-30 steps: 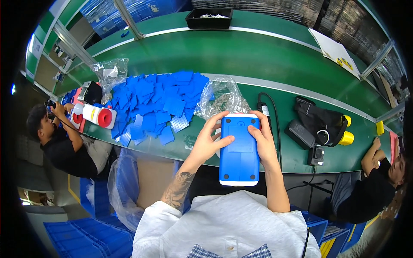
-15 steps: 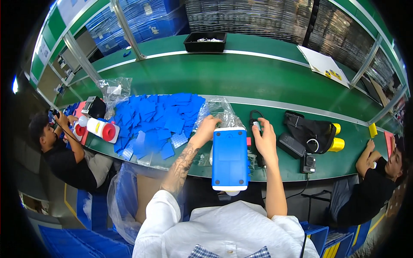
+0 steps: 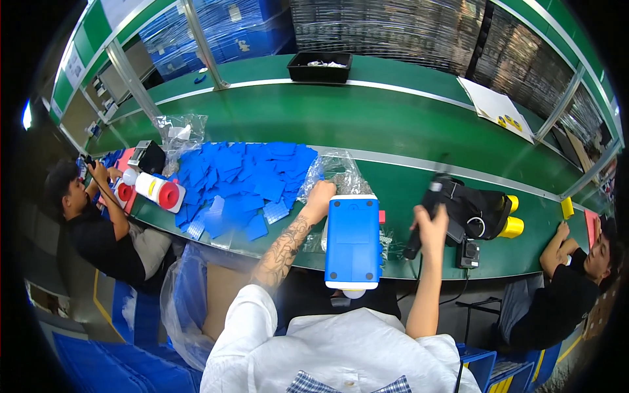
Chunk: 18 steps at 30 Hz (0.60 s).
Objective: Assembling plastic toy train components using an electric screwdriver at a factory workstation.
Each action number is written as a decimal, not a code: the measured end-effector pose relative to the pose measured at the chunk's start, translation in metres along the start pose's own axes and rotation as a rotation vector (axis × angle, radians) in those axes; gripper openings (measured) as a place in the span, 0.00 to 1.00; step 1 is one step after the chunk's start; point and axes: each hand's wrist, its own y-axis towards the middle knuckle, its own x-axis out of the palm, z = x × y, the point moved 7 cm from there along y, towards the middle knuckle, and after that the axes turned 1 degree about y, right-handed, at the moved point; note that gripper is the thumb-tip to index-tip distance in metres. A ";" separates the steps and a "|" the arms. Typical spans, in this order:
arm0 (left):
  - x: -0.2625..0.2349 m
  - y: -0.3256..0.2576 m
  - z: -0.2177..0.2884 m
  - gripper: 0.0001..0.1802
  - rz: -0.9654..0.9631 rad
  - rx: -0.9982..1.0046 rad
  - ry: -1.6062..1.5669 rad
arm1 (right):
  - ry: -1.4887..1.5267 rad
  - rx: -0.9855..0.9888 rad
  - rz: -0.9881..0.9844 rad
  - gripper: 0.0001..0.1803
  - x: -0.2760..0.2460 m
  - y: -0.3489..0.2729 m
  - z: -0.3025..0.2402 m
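A blue and white box-shaped unit (image 3: 352,239) lies with its blue face up at the table's near edge, dark round spots at its corners. At its far left corner is my left hand (image 3: 320,198), fingers closed beside a clear plastic bag (image 3: 341,171); what they pinch, if anything, is hidden. Right of the unit, my right hand (image 3: 430,230) is wrapped round a black power screwdriver (image 3: 412,243), held tilted off the table, its cord hanging down. The tool's far end is blurred by motion.
Blue square pieces (image 3: 242,177) are heaped at the left. On the right lie a black bag (image 3: 481,203), yellow cylinders (image 3: 512,227) and a black adapter (image 3: 468,253). A black bin (image 3: 320,67) stands on the shelf behind. One person sits at each side.
My right hand has taken hold of the screwdriver, lifted it and moved right with it. The left hand's fingers have drawn together near the bag. The unit stays in place.
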 end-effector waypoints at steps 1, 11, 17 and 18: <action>-0.002 0.001 0.003 0.12 -0.004 -0.003 -0.001 | 0.088 -0.066 0.030 0.14 -0.012 0.000 -0.016; -0.011 0.001 0.011 0.10 0.006 0.049 0.014 | 0.917 -0.416 0.146 0.20 -0.027 -0.043 -0.141; -0.090 -0.032 0.016 0.05 0.540 -0.253 -0.769 | 0.997 -0.536 0.035 0.23 0.001 -0.050 -0.168; -0.097 -0.039 0.019 0.04 0.601 -0.161 -0.815 | 0.982 -0.564 0.011 0.23 0.007 -0.050 -0.172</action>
